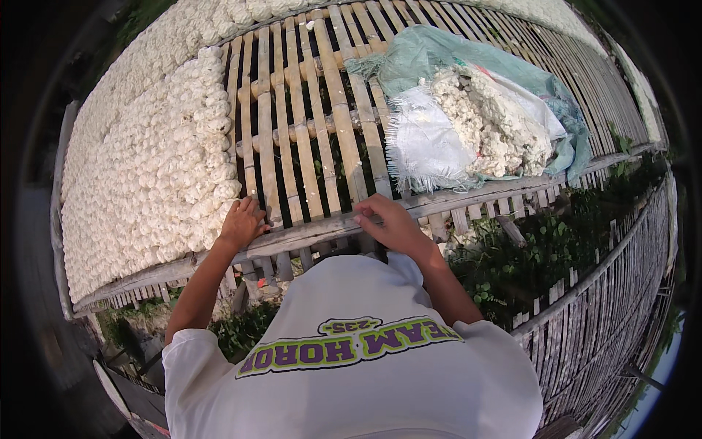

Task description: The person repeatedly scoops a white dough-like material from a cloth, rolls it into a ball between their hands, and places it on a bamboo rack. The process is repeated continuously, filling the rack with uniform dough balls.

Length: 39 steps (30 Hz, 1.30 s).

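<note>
Over bamboo slats (337,99), hands (244,224) (395,229) half-curl (left touching white clumps (172,139)).

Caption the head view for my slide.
Left hand at the edge of packed white clumps, right hand by the front rail, open sack on the bamboo slats to the right.

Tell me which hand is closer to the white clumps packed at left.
Your left hand, at the edge of those white clumps; your right hand is farther off, by the front rail.
</note>
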Each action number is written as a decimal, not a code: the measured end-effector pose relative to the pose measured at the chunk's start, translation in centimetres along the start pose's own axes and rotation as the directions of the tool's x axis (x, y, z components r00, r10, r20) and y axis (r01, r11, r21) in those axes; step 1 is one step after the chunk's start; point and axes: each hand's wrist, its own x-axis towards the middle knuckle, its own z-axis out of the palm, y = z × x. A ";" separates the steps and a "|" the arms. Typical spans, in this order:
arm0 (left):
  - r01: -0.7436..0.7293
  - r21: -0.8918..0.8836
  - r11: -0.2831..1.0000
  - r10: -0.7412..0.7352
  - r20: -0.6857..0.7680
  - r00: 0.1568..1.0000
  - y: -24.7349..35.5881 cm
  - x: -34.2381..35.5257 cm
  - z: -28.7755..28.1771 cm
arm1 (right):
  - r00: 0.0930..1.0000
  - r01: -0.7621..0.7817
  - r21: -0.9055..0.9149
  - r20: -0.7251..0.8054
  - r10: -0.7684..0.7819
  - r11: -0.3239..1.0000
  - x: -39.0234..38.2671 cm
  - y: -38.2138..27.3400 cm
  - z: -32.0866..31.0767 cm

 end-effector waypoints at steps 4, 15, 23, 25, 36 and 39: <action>0.041 0.055 0.998 -0.037 -0.077 0.996 -0.3 0.1 1.8 | 0.981 -0.019 -0.090 -0.192 0.001 0.996 1.5 2.2 -4.5; 0.230 -0.471 0.852 -0.290 -0.058 0.955 5.7 2.9 -3.1 | 0.715 -0.549 -0.687 -0.681 -0.157 0.476 8.6 11.8 -28.5; 0.122 -0.773 0.622 -0.451 -0.227 0.863 17.1 5.1 -5.3 | 0.718 -0.694 -0.717 -0.679 0.153 0.072 13.8 16.5 -31.0; 0.073 -0.706 0.705 -0.456 -0.372 0.808 17.8 5.2 -5.5 | 0.715 -0.697 -0.716 -0.690 0.114 0.035 13.6 17.5 -30.2; 0.095 -0.713 0.694 -0.530 -0.417 0.739 18.5 5.7 -5.6 | 0.719 -0.606 -0.494 -0.676 0.163 0.624 11.8 13.9 -37.8; 0.109 -0.731 0.674 -0.535 -0.381 0.754 18.5 5.7 -5.4 | 0.640 -0.633 -0.379 -0.747 0.181 0.675 11.6 14.1 -39.3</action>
